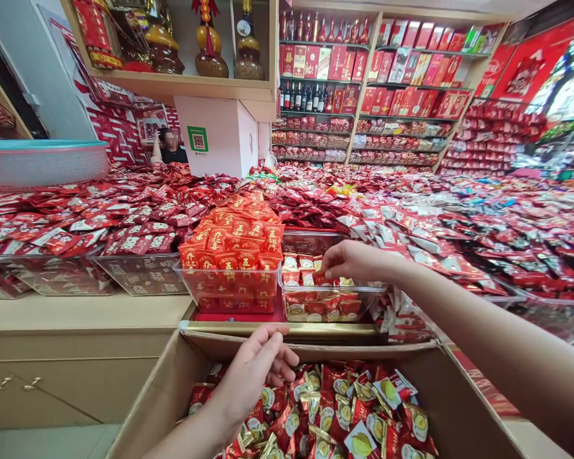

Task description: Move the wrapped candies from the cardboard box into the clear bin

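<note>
My right hand reaches into a clear plastic bin, its fingers pinched on a small red wrapped candy. Rows of red-and-gold packets printed "DURIAN" stand in that bin. My left hand hovers above the near cardboard box, its fingers loosely curled and apart with nothing in them. Loose durian candies in red and gold wrappers lie jumbled inside the box.
Left of the bin stands another clear bin heaped with orange-red packets. White-and-red packets pile up on the right. A blue-rimmed basket sits at far left. A person is behind the counter. Shelves hold bottles and boxes.
</note>
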`<state>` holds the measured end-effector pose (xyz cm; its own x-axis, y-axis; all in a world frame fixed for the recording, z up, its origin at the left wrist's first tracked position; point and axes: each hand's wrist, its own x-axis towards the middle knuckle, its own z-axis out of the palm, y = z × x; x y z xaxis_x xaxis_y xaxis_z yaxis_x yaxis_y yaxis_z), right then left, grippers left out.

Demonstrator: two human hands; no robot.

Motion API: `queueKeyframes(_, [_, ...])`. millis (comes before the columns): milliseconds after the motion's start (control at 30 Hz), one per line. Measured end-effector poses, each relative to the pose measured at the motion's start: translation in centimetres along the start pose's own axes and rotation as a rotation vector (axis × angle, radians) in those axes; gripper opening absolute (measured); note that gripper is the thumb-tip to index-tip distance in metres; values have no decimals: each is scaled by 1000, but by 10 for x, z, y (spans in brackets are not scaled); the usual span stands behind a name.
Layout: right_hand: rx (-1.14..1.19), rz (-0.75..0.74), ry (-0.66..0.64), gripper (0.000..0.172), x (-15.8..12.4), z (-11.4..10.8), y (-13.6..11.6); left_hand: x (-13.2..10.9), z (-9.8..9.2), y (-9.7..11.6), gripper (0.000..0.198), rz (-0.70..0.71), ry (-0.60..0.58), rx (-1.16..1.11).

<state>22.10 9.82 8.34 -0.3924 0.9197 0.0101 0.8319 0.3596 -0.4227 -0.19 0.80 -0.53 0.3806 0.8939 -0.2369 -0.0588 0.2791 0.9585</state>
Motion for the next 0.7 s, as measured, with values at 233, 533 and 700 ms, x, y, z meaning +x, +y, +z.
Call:
queueKeyframes(233, [-25,35,-262,17,24,20,3,2,-1,-6,25,8,4,34])
queueKeyframes(533, [-54,51,-345,22,27,28,5,-1,0,-5,21,20,-60,133])
queueKeyframes(700, [-94,38,-350,23,29,24,3,-1,1,-7,21,-35,-81,145])
